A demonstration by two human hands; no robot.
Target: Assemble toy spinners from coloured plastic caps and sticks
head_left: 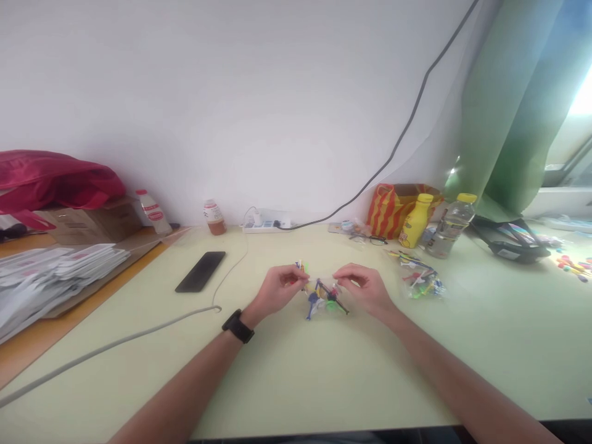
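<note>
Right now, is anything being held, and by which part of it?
The left hand and right hand seem to pinch something beside the small colourful plastic pieces, but what, and by which part, is too small to tell.

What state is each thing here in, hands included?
Left hand: fingertips pinched together.
Right hand: fingertips pinched together.
Colorful plastic pieces: clustered between the hands.
Phone: flat, screen dark.
Yellow bottle: standing, capped.
Clear bottle: standing, capped.
Red-capped bottle: standing, capped.
Striped bag: standing.
Power strip: plugs inserted.
Black wristband: worn, left wrist.
</note>
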